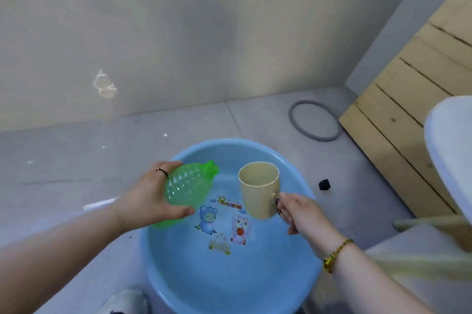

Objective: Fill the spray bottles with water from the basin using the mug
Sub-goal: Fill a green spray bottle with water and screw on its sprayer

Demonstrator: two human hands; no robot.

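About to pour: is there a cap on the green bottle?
No, the green bottle in the left hand has a bare, open neck.

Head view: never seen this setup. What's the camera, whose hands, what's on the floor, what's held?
There is no machine here. A person works with bare hands, and the single picture comes from a wide-angle camera worn on the head, looking forward and down. That is why both arms enter from the bottom.

The left hand grips a green bottle, tilted, with its open neck pointing up and right; it has no spray top on. The right hand holds a beige mug by its handle, upright, over a blue basin standing on the tiled floor. I cannot tell whether the mug holds water.

Beyond the basin lie a grey ring and a small black object. Wooden boards stand at the right.
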